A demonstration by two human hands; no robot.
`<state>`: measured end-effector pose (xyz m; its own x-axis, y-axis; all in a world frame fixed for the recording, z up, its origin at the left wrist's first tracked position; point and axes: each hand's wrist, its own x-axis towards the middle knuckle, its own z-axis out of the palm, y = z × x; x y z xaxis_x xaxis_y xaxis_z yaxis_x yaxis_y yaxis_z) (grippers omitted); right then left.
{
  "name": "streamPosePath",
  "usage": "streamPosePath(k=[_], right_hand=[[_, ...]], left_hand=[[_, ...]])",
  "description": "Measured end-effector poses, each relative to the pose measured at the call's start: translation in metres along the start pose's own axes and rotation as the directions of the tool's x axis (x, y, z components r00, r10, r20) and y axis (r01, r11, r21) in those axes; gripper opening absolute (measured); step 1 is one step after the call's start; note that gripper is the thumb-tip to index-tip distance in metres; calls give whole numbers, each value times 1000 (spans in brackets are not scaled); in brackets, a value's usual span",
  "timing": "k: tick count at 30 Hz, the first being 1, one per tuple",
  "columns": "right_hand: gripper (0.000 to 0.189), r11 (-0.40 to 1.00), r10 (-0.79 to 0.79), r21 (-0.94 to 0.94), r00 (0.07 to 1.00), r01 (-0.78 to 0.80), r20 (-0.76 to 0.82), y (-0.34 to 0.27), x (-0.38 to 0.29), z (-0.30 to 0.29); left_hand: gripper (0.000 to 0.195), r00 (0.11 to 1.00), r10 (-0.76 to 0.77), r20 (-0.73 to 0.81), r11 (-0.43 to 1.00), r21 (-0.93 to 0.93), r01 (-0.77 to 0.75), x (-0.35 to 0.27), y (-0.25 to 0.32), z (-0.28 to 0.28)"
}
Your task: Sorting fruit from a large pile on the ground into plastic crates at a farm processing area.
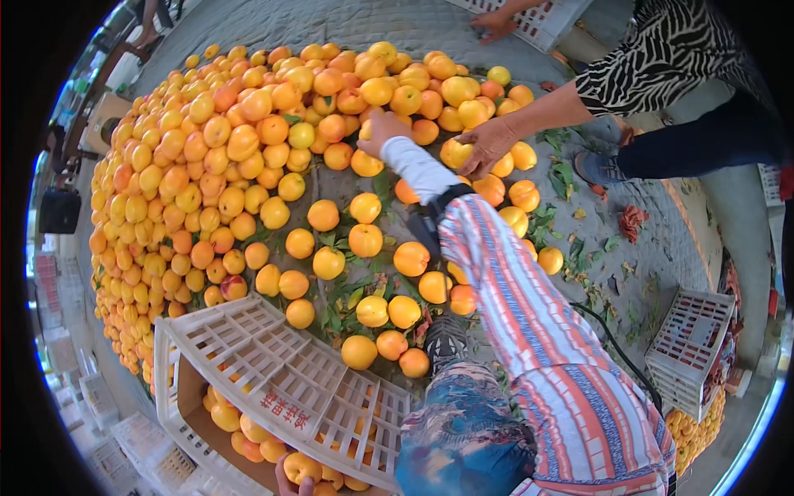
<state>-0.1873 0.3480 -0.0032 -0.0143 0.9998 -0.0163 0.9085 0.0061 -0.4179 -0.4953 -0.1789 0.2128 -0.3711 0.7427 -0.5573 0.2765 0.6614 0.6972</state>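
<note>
My right hand (386, 131), at the end of a striped sleeve, reaches into the near side of a large pile of yellow-orange stone fruit (242, 142); its fingers are closed around one fruit (366, 130), partly hidden by them. At the bottom edge, my left hand (290, 482) grips another stone fruit (302, 468) from below, at the mouth of a white plastic crate (282, 378). This crate has slatted sides, red writing and a brown lining, with many fruits inside. Much of my left hand is cut off by the picture's edge.
A co-worker's hand (490, 146) touches fruit just right of my right wrist. Another hand (496, 25) is near a crate (546, 22) at the top. Leaves (360, 297) and loose fruits lie on a grey ground cover (595, 217). More crates (691, 347) stand at right.
</note>
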Motion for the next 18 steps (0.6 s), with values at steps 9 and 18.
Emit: streamPosePath(k=[9,18], right_hand=[[35,-324,-312,800,855,-506,415,4,-121,-39],[66,84,-742,975,640,-206,200,-95,-227,-98]], left_hand=[[52,945,282,166,790,519,-327,4,9,6],[66,957,194,217,613,-788,55,45,125,99]])
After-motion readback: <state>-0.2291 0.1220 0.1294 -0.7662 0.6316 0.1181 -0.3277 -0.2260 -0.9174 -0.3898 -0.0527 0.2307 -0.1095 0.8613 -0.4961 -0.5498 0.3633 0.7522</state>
